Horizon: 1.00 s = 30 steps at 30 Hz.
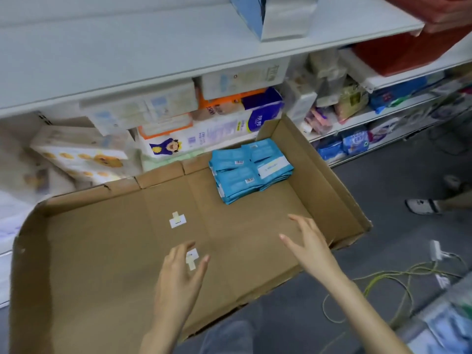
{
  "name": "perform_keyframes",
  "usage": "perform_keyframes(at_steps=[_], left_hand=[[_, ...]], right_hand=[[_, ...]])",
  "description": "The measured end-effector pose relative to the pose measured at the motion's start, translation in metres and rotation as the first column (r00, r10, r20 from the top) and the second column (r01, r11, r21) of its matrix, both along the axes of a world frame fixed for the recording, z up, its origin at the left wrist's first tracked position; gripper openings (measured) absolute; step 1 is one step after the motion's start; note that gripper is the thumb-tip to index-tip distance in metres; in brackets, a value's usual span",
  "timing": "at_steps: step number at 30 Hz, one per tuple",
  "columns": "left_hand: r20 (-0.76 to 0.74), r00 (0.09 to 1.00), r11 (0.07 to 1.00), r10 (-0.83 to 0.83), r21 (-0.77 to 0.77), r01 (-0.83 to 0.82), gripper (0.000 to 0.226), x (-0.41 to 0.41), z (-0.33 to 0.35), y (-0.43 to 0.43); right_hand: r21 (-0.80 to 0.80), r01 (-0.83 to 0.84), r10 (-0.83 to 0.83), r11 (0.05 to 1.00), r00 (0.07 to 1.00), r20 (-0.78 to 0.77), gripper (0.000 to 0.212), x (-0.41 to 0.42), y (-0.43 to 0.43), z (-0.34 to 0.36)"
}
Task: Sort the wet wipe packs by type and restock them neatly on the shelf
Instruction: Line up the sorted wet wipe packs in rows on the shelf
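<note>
Head view, and your left hand [178,274] hangs at 6 o'clock over the bare floor of the cardboard box [102,264], fingers loose and spread, gripping nothing, while your right hand [311,246] reaches in at 4 o'clock, fingers straight, just as empty. Further out at 1 o'clock, the stack of blue wet wipe packs [250,169] sits in the box's far right corner, well apart from both hands. Beyond that, at 12 o'clock, tissue packs [224,129] crowd under the white shelf [127,52].

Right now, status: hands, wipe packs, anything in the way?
Left hand open, empty; right hand open, empty. Blue wipe packs stacked, far corner of cardboard tray. Nothing blocking the reach.
</note>
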State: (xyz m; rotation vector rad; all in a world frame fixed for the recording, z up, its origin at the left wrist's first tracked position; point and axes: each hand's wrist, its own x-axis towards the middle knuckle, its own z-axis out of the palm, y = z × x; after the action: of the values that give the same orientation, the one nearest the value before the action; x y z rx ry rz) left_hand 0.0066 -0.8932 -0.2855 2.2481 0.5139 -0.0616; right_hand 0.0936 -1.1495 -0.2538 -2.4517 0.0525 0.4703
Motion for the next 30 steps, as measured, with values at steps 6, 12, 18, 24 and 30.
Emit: perform_keyframes(at_steps=[6,12,18,24,30], left_hand=[[-0.148,0.973,0.960,0.178,-0.190,-0.205,0.043,0.109,-0.054,-0.030],[-0.128,0.991,0.999,0.026,-0.027,-0.029,0.050,0.202,-0.081,-0.047],[-0.114,0.961,0.945,-0.252,0.185,0.270,0.059,0.258,-0.106,-0.047],[-0.186,0.949,0.911,-0.253,0.284,0.298,0.065,0.271,-0.110,-0.053],[-0.236,0.957,0.953,-0.171,0.207,0.221,0.034,0.260,-0.090,-0.059]], right_hand=[[-0.001,0.014,-0.014,1.000,0.990,-0.140,0.055,0.095,-0.023,-0.059],[0.267,0.613,-0.442,0.744,0.750,-0.492,0.033,0.182,-0.024,-0.107],[0.290,0.910,-0.564,0.295,0.412,-0.716,0.018,0.229,0.006,-0.128],[0.230,0.956,-0.689,0.181,0.290,-0.664,0.029,0.244,0.031,-0.137],[0.258,0.939,-0.707,0.227,0.341,-0.620,0.021,0.237,0.020,-0.128]])
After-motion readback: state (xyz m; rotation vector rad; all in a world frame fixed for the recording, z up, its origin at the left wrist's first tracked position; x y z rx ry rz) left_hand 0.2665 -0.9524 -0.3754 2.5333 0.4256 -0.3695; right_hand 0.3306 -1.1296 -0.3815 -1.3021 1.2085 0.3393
